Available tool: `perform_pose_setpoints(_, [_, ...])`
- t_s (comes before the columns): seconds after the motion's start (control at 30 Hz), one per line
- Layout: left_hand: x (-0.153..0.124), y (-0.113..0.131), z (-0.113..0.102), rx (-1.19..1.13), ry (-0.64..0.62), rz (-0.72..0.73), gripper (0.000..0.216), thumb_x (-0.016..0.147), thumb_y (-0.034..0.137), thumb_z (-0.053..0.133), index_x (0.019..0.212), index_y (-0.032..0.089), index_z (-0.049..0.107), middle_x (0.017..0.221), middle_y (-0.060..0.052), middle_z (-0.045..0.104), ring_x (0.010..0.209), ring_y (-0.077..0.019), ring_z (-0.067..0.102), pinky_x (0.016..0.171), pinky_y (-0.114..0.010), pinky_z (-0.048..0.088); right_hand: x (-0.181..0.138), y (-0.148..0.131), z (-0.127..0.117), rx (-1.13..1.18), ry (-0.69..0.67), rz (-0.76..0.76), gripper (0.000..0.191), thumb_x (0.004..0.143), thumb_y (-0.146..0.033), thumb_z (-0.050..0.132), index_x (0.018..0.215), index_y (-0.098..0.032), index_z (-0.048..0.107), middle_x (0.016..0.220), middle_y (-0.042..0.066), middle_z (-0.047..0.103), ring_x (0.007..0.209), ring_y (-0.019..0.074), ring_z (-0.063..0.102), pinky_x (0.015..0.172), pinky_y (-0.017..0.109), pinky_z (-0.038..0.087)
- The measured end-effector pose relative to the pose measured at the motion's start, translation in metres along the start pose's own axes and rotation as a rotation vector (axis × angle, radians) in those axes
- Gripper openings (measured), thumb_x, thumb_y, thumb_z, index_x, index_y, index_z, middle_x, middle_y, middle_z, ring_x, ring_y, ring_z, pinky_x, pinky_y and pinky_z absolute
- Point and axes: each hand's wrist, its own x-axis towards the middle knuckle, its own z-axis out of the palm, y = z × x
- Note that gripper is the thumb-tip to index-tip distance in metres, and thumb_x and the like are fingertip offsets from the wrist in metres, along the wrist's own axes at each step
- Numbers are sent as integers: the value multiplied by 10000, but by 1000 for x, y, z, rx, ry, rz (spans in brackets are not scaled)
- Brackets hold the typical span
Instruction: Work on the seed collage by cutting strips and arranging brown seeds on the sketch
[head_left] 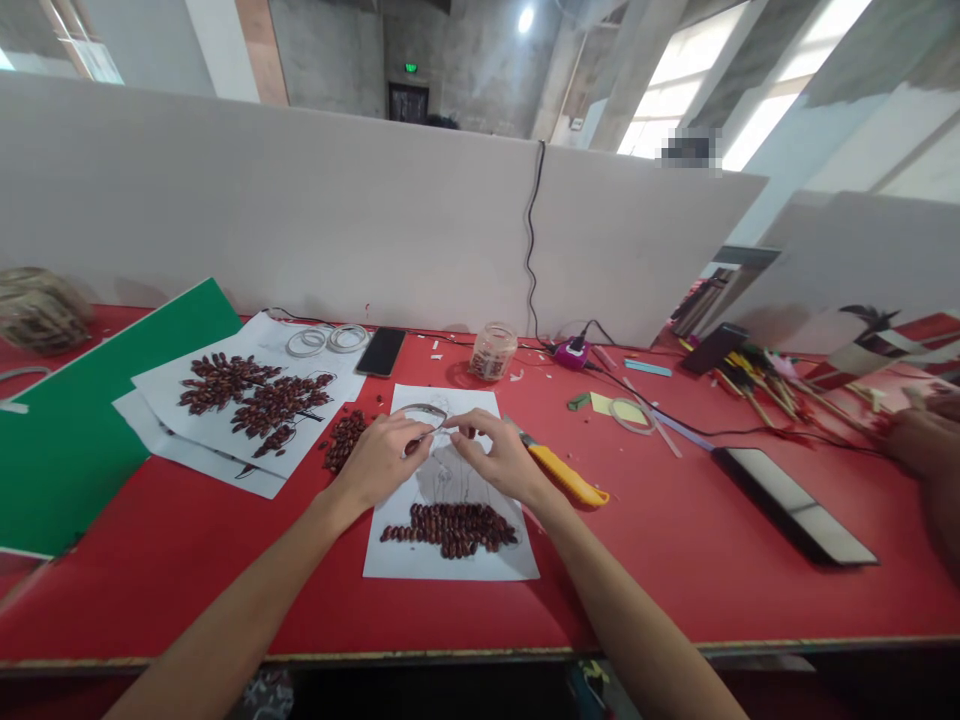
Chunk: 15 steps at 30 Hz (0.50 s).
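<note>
Over a white sheet (499, 568), my left hand (379, 458) and my right hand (496, 458) meet with fingertips pinched together. Between them is a thin pale strip that looks like tape, too small to make out fully. A ring-shaped roll of tape (420, 408) shows just behind the fingers. The sheet bears a pencil drawing (457, 485), partly hidden by my hands. Dark red-brown beans (461, 528) lie in close rows across its lower part. Left of my left hand is a loose pile of beans (344, 441). A yellow utility knife (568, 474) lies beside my right hand.
Bean-covered sheets (277, 475) and a green board (82, 440) lie left. Behind are tape rolls (346, 338), a phone (381, 352), a jar of beans (493, 352) and a purple power adapter (573, 352). A dark-framed device (795, 505) and another person's hand (919, 435) are right.
</note>
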Motion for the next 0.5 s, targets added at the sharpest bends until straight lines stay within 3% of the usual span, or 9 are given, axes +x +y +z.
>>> perform_pose_setpoints(0.37, [0, 6, 0, -54, 1, -32, 217, 1007, 283, 534, 978, 216, 737, 992, -45, 762, 944, -237, 658, 881, -379, 486, -1, -8, 13, -163, 71, -56, 70, 919, -237, 640, 911, -223, 708, 767, 8, 593, 809, 188, 565, 756, 310, 396])
perform_pose_setpoints(0.5, [0, 8, 0, -135, 33, -37, 198, 995, 251, 537, 955, 210, 727, 974, -36, 758, 910, -223, 653, 895, -383, 482, -1, -8, 17, -136, 114, -57, 64, 904, -221, 649, 911, -223, 713, 875, 36, 581, 876, 206, 562, 810, 334, 439])
